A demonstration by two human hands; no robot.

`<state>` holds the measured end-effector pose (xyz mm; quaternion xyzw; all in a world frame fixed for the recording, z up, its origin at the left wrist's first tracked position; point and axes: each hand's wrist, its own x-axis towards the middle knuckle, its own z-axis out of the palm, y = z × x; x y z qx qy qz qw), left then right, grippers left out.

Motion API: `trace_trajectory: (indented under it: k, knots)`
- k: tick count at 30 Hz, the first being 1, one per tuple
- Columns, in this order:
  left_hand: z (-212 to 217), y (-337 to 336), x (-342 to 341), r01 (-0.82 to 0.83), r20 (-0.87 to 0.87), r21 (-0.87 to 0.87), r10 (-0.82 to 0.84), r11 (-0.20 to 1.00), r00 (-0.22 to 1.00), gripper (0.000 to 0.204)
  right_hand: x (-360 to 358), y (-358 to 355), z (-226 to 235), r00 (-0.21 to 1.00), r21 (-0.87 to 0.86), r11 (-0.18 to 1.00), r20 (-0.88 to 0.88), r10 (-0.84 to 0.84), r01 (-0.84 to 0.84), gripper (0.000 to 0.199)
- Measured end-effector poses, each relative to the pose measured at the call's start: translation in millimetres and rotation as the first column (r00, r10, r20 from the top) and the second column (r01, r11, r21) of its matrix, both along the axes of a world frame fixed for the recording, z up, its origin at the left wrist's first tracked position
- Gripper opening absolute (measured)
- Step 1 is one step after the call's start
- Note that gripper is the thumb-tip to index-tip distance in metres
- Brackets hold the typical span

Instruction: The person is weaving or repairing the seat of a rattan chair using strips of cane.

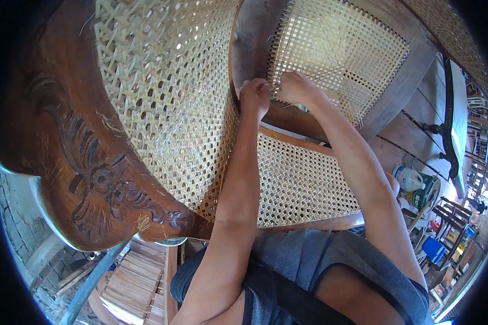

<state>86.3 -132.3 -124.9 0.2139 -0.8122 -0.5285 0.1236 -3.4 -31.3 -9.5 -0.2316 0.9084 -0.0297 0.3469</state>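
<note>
Both of my arms reach up to the near left corner of a square woven cane panel [312, 40], which is set in a brown wooden frame [398, 89]. My left hand [255, 95] is closed at the panel's left edge, close by the wood. Just right of it, my right hand [294, 88] is also closed, fingers bent down over the corner of the weave. Whatever thin thing either hand pinches is too small to make out. Loose cane strands [331, 73] lie across the panel's middle.
At left curves a large cane panel [162, 92] bordered by carved dark wood [100, 179]. Another cane panel [303, 184] lies under my arms. A pale jug [410, 180], a blue object [432, 249] and stacked wooden furniture [455, 216] stand at right. Wooden slats [135, 281] are at lower left.
</note>
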Motion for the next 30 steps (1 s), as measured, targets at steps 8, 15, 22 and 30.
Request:
trace_trajectory:
  k: [8,15,22,30]
  knots:
    - [8.1,7.5,2.4,0.032,0.073,-0.119,-0.024,0.992,0.997,0.014,11.5,7.4,-18.4,0.979,-0.063,0.997,-0.193,-0.06,0.049,0.025]
    - [28.1,18.7,5.4,-0.051,-0.025,-0.375,0.044,0.926,0.999,0.015,21.6,51.5,-39.6,0.967,-0.197,0.97,-0.179,-0.181,0.145,0.031]
    - [24.4,22.7,4.8,-0.071,-0.075,-0.569,0.035,0.819,0.997,0.012,24.1,73.2,-7.3,0.961,-0.363,0.92,-0.166,-0.22,0.148,0.032]
    - [31.4,28.0,5.8,0.002,0.065,-0.644,0.052,0.765,0.996,0.009,34.0,64.3,-16.3,0.954,-0.277,0.957,-0.258,-0.155,0.081,0.023]
